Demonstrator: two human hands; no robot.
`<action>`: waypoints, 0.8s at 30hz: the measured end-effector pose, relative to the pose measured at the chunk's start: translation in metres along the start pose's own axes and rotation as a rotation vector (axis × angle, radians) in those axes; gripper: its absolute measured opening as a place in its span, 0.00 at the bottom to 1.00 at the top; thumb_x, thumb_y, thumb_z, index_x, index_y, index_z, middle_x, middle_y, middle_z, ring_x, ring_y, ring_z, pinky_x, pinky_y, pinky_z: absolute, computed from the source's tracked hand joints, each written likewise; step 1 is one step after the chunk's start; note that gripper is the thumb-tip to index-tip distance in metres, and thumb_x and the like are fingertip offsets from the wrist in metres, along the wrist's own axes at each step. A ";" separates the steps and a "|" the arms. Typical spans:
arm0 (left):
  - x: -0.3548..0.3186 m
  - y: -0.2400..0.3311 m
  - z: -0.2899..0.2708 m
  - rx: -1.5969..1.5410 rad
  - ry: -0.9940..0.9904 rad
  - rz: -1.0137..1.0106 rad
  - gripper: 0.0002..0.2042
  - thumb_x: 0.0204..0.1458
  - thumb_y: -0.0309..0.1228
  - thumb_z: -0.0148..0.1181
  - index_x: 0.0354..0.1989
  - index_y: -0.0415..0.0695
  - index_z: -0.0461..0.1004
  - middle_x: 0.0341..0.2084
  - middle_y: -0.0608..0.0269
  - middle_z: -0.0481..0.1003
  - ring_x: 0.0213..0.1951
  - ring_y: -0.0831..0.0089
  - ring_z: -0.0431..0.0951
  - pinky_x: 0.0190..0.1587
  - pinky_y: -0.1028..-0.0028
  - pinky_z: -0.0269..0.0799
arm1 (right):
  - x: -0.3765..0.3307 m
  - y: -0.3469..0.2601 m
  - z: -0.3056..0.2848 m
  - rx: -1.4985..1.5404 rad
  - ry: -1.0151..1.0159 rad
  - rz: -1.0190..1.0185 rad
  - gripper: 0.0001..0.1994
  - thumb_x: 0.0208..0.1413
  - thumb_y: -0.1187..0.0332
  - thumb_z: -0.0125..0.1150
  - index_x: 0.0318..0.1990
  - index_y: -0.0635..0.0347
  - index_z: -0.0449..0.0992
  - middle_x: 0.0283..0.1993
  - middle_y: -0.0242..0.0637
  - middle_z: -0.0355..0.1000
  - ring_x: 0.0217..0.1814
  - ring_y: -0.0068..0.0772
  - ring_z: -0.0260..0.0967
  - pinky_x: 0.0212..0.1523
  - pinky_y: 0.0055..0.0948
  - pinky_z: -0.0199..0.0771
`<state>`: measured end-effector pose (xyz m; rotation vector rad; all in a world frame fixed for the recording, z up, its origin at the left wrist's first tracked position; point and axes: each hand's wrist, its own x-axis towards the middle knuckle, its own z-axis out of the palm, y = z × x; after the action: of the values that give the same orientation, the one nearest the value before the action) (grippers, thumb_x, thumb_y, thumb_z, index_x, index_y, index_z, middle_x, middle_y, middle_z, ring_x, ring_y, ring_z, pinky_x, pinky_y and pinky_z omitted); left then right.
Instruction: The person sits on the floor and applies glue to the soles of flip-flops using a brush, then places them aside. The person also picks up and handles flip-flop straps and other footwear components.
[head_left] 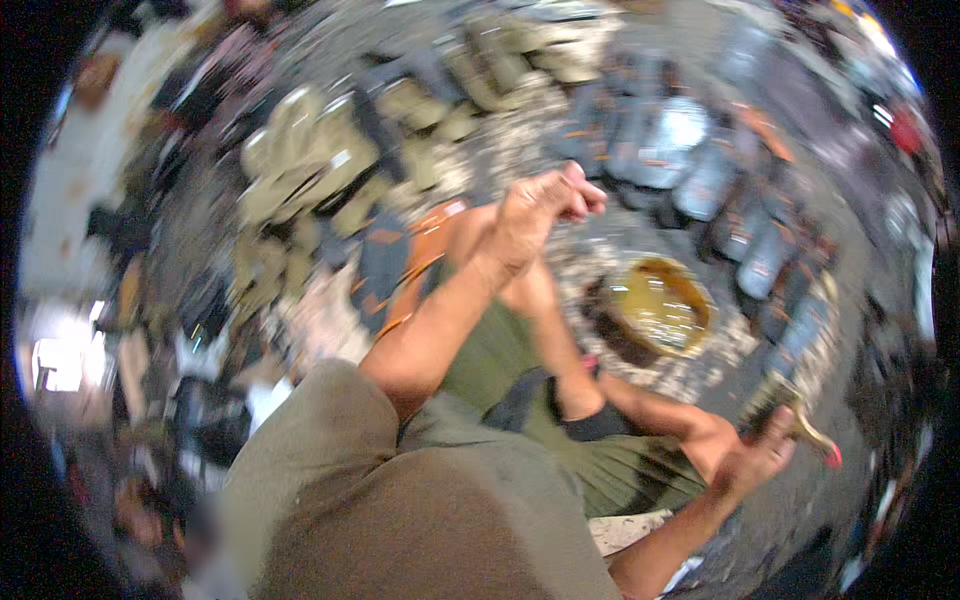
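My left hand (540,210) is raised in front of my lap, its fingers curled together. Whether anything small is between them I cannot make out. Out to the right, my right hand (757,458) is closed around a brush-like tool (815,437) with a tan curved handle and a red tip; blur hides its exact kind. Between the hands, farther off, sits a round tub (708,300) of shiny yellow-brown liquid. Near my left forearm lie an orange-brown piece (430,236) and a dark shoe sole (384,262).
Blue-grey shoe soles (705,185) lie in a curved row beyond and right of the tub. Tan shoe-shaped pieces (320,160) are heaped at the far left. Dark clutter (215,410) lies on my left. My bent legs (640,410) are close to the tub.
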<state>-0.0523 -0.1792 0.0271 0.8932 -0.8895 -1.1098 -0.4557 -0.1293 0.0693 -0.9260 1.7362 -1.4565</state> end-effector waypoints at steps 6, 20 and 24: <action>-0.184 0.057 -0.227 1.145 0.919 -0.054 0.21 0.56 0.47 0.70 0.37 0.37 0.77 0.33 0.60 0.79 0.35 0.72 0.76 0.44 0.72 0.72 | 0.041 0.033 0.032 0.069 -0.031 0.042 0.23 0.65 0.52 0.64 0.52 0.67 0.76 0.50 0.39 0.77 0.50 0.31 0.73 0.52 0.31 0.73; -0.191 0.061 -0.121 1.135 0.477 -0.194 0.31 0.61 0.25 0.57 0.72 0.38 0.54 0.66 0.50 0.62 0.66 0.61 0.63 0.70 0.61 0.56 | 0.048 0.085 0.157 -0.715 -0.631 -0.654 0.13 0.55 0.63 0.72 0.46 0.54 0.85 0.44 0.42 0.83 0.49 0.41 0.79 0.52 0.37 0.76; -0.177 0.047 -0.084 1.365 0.024 -0.037 0.33 0.58 0.38 0.63 0.73 0.46 0.61 0.73 0.42 0.54 0.72 0.46 0.55 0.73 0.54 0.47 | 0.056 0.098 0.141 -0.632 -0.497 -0.646 0.12 0.55 0.69 0.71 0.47 0.56 0.84 0.48 0.42 0.82 0.49 0.40 0.79 0.52 0.36 0.76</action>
<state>0.0048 0.0141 0.0140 2.0010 -1.6270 -0.3782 -0.3741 -0.2365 -0.0509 -2.1302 1.5841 -0.8667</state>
